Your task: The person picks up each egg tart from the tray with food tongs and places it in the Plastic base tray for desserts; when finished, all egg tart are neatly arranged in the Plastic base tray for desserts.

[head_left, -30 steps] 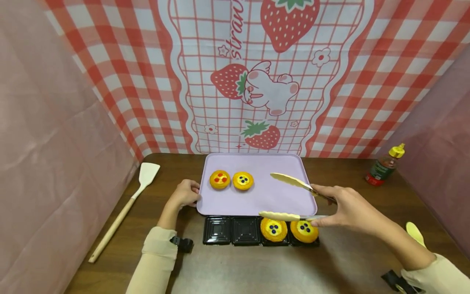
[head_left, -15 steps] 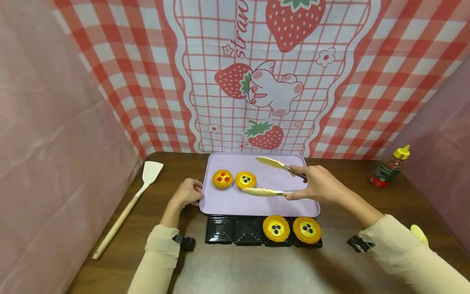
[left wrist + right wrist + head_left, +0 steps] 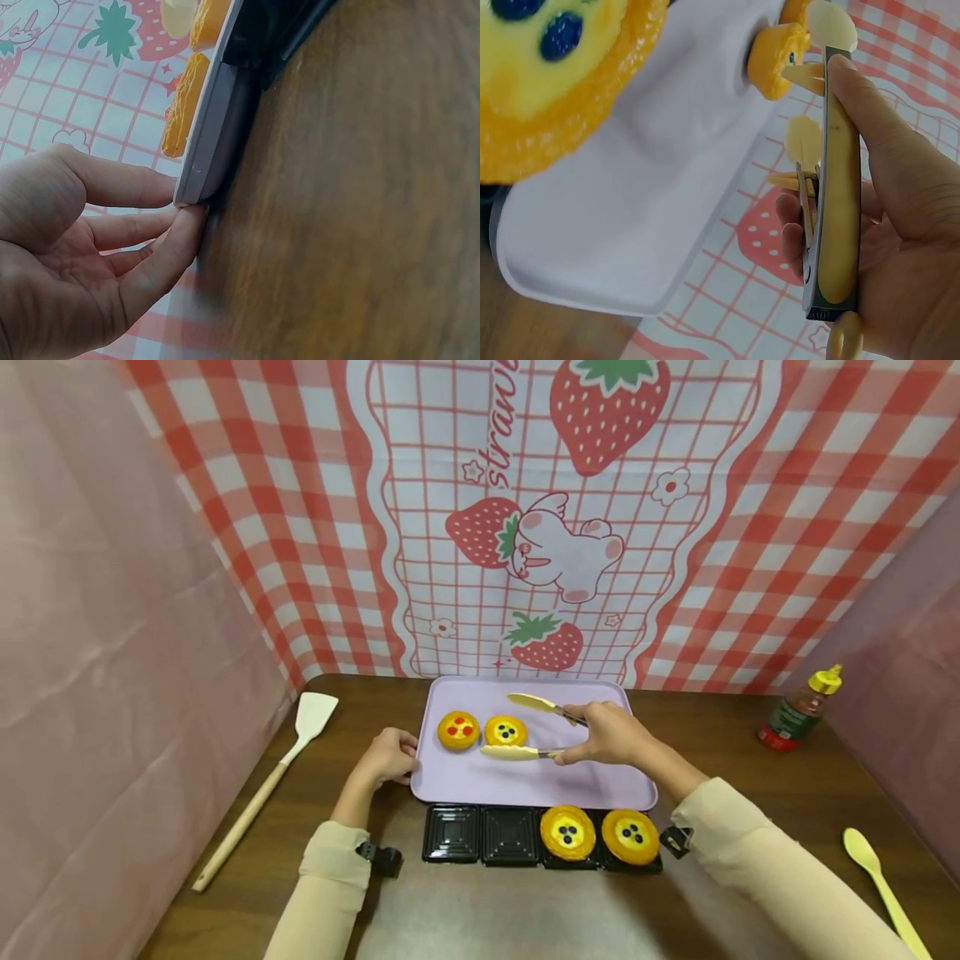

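My left hand pinches the left rim of a lilac tray; the left wrist view shows its thumb on the rim and fingertips at the underside. In my right hand is a pair of tongs with pale yellow tips, spread apart over the tray. The tips stand on either side of an egg tart with blueberries, the nearer one overlapping its front edge in the head view. Whether they touch it I cannot tell. Left of it sits an egg tart with red toppings.
A black holder with square compartments lies before the tray, its two right compartments bearing blueberry tarts. A spatula lies left. At right are a yellow-capped sauce bottle and a yellow spoon. A checked cloth hangs behind.
My right hand has moved left with the tongs, from above the holder's tarts to around the blueberry tart on the tray. The left hand keeps its hold on the rim.
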{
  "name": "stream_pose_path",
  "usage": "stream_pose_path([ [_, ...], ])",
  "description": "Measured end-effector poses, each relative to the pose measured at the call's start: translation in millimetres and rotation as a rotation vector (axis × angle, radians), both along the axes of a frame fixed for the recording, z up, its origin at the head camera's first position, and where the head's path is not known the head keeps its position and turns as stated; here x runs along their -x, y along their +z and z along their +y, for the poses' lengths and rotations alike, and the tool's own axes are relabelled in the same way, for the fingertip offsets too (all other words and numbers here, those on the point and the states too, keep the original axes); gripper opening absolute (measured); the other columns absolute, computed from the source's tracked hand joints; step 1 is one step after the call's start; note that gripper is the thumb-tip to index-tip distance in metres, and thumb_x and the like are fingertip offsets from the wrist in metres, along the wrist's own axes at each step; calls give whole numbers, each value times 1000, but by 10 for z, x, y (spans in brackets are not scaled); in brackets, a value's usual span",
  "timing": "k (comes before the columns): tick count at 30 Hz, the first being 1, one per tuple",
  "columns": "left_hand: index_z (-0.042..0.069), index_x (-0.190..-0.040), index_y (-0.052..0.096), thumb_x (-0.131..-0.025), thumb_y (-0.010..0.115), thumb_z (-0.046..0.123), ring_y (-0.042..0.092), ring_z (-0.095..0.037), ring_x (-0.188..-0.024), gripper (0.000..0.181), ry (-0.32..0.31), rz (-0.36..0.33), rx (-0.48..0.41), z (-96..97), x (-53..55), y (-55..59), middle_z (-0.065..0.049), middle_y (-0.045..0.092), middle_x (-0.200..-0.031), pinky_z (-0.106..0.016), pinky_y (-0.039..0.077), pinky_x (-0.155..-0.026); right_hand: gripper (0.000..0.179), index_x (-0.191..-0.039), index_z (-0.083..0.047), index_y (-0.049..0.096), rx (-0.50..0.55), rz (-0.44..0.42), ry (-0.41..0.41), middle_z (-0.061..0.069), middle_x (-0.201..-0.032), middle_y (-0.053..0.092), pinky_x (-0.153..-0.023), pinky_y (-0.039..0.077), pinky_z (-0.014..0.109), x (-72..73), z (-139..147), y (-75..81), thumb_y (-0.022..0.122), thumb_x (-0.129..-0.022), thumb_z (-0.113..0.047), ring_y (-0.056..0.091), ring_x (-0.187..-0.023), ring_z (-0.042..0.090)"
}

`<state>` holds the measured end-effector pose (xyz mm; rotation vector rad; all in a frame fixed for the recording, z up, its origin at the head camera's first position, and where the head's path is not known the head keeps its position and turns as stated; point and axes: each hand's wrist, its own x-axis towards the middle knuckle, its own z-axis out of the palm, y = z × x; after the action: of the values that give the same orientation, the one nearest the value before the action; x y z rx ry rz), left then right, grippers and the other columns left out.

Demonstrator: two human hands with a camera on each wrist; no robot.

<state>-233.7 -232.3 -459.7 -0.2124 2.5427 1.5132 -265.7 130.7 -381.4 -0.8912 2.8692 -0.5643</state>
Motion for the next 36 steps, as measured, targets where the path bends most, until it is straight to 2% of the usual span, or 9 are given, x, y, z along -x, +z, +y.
stream_pose_path([
  [6, -13, -112, 58, -75, 68, -12, 58, -22, -68, 38, -1, 0, 4, 10, 4, -7, -15, 57, -87, -35, 61, -54, 83, -132, 3, 60, -28, -24, -13, 18, -124, 65, -86, 56, 48, 10, -27, -68, 86, -72, -47, 65, -107, 33],
  [11, -13, -112, 59, -76, 68, -13, 59, -22, -69, 38, -3, -2, 3, 16, 0, -4, -15, 57, -87, -35, 61, -54, 75, -130, 1, 63, -36, -31, -34, 16, -122, 67, -77, 56, 41, 15, -25, -97, 86, -74, -45, 66, -94, 25],
  [17, -13, -112, 58, -76, 67, -13, 58, -22, -70, 38, -2, 0, 4, 8, -2, 1, -15, 56, -87, -35, 61, -54, 69, -128, -1, 65, -32, -14, -33, 14, -118, 69, -66, 51, 34, 8, -36, -122, 85, -76, -41, 61, -80, 16],
  [21, -13, -112, 58, -76, 68, -12, 58, -22, -69, 38, -5, -4, 5, 2, -4, 2, -15, 56, -87, -35, 61, -54, 68, -128, -1, 65, -29, -12, -32, 14, -118, 69, -63, 47, 31, 1, -49, -123, 85, -77, -40, 57, -76, 15],
  [28, -13, -111, 59, -75, 67, -13, 57, -20, -67, 37, -7, 7, 2, 8, 5, 6, -13, 55, -85, -34, 61, -53, 67, -128, 0, 64, -24, -21, -38, 15, -120, 68, -67, 51, 34, -13, -31, -126, 83, -78, -41, 61, -81, 19],
  [32, -13, -111, 59, -75, 67, -13, 58, -20, -68, 37, -6, 6, -1, 13, -2, 5, -13, 56, -85, -35, 61, -54, 69, -129, 1, 63, -19, -23, -38, 16, -121, 68, -77, 57, 41, -30, -15, -112, 83, -79, -41, 67, -93, 25],
  [36, -13, -112, 58, -76, 67, -12, 58, -21, -69, 37, -6, 3, 0, 3, -7, -5, -15, 56, -87, -35, 61, -54, 72, -129, 2, 63, -9, -21, -25, 16, -121, 67, -83, 58, 44, -41, 6, -76, 82, -79, -45, 67, -101, 28],
])
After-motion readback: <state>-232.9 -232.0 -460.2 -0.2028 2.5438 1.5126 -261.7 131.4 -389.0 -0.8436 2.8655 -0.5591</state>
